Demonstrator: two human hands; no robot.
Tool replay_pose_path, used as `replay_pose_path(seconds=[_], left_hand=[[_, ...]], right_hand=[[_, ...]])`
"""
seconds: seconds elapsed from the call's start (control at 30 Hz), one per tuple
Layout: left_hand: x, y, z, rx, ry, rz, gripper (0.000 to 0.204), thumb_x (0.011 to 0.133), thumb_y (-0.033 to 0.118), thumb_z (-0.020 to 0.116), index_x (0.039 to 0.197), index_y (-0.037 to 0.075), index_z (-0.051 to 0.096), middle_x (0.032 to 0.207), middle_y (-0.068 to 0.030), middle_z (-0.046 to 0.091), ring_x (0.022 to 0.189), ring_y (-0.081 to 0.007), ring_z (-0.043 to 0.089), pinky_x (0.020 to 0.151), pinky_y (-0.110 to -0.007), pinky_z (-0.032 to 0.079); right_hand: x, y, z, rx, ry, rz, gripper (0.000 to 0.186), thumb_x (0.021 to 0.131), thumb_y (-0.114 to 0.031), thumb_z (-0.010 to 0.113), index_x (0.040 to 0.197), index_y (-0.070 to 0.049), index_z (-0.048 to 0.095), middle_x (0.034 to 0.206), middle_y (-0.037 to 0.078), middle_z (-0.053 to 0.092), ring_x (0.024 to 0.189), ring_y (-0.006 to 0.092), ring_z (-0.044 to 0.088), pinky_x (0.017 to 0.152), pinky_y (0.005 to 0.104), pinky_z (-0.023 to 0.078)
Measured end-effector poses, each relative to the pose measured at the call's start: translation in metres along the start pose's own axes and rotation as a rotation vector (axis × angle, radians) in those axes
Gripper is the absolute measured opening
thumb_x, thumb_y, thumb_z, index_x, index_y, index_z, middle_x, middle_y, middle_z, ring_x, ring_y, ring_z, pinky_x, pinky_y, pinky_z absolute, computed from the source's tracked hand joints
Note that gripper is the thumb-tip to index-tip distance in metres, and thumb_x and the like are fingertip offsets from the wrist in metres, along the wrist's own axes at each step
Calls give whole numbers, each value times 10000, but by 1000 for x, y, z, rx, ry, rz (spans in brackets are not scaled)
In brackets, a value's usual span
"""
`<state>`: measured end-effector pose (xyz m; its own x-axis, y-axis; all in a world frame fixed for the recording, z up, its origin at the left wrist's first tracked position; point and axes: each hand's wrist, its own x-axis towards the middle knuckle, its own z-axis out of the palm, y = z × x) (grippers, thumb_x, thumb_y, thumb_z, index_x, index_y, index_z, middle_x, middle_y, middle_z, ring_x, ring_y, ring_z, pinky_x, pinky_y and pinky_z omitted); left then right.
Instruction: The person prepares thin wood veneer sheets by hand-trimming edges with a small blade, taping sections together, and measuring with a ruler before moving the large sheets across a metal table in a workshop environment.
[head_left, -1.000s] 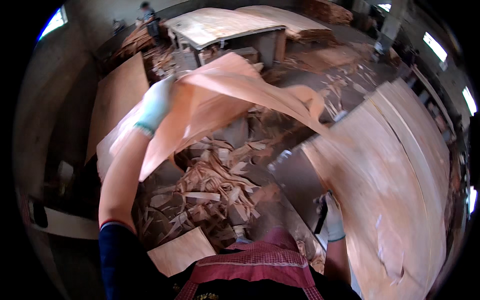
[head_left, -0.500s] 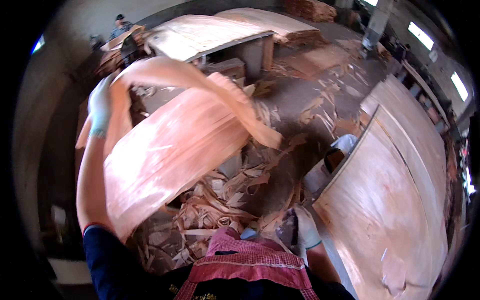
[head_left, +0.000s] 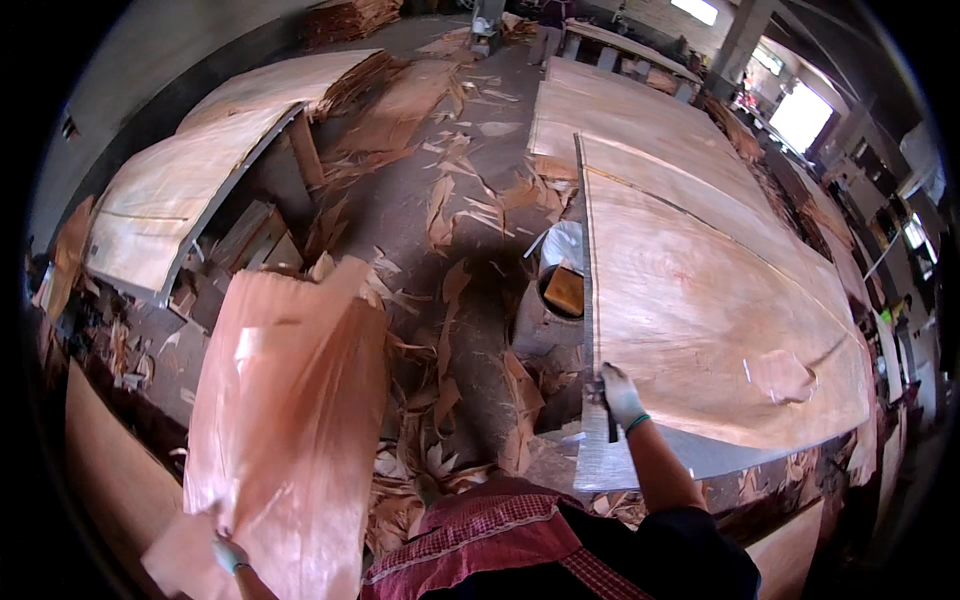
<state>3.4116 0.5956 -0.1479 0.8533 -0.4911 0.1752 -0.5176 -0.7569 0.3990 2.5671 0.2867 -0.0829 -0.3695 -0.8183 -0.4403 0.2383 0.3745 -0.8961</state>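
Observation:
My left hand (head_left: 228,550), in a pale glove, is closed on a loose piece of wood veneer (head_left: 178,552) at the lower left. Beside it, a stack of reddish veneer sheets (head_left: 285,400) slopes away from me, its upper part smeared by motion. My right hand (head_left: 622,397), also gloved, grips a dark flat tool (head_left: 611,425) whose exact kind I cannot make out. That tool is at the left edge of the right-hand table, against a large pale veneer sheet (head_left: 720,290). A small torn veneer patch (head_left: 782,377) lies on this sheet.
Between the stacks stands a round bin (head_left: 540,322) with a yellowish block (head_left: 565,291) and a white bag (head_left: 563,245). Veneer scraps (head_left: 440,215) litter the floor. Another veneer-topped table (head_left: 150,205) stands at the left. Far off, a person (head_left: 550,35) stands by a long bench.
My view has swung to the right. My left hand has come down from its raised position with the veneer. My right hand has moved forward with the tool to the table's edge.

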Motion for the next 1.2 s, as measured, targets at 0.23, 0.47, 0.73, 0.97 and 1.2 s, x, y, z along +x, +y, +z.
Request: replay_pose_path(seconds=[0.23, 0.47, 0.73, 0.97, 1.2], left_hand=[[76, 36, -4, 839, -854, 158, 352, 853, 305, 506, 1065, 59, 643, 1085, -177, 644, 976, -376, 586, 944, -459, 435], [296, 224, 32, 500, -310, 573, 405, 836, 96, 465, 1211, -19, 563, 1162, -203, 619, 1107, -339, 568, 962, -413, 428], [141, 680, 220, -263, -1119, 1004, 452, 894, 37, 533, 1340, -20, 482, 1257, -150, 579, 1075, -229, 592, 869, -333, 497], [-54, 959, 251, -109, -1221, 1729, 357, 879, 148, 576, 1201, -7, 571, 1155, -226, 617, 1073, -377, 587, 916, -423, 469], [-202, 1186, 335, -622, -1285, 2187, 282, 877, 118, 569, 1127, -12, 573, 1047, -229, 622, 986, -414, 580, 848, -460, 468]], right_hand=[[34, -36, -9, -414, 230, 48, 262, 893, -288, 486, 838, -46, 571, 626, 81, 572, 424, 162, 461, 390, 318, 367], [137, -46, -22, -690, 187, 62, 313, 920, -284, 474, 781, -26, 585, 590, 90, 584, 408, 174, 501, 399, 324, 417], [201, -35, -22, -1456, 169, -12, 283, 884, -230, 480, 913, -67, 710, 981, 185, 693, 898, 337, 682, 757, 445, 545], [178, -49, -12, -1214, 407, 194, 309, 918, -266, 454, 965, -55, 675, 916, 199, 695, 824, 361, 689, 721, 467, 544], [192, -75, 16, -1110, 506, 456, 449, 979, -397, 371, 1084, -43, 626, 924, 202, 693, 827, 377, 684, 720, 476, 538]])
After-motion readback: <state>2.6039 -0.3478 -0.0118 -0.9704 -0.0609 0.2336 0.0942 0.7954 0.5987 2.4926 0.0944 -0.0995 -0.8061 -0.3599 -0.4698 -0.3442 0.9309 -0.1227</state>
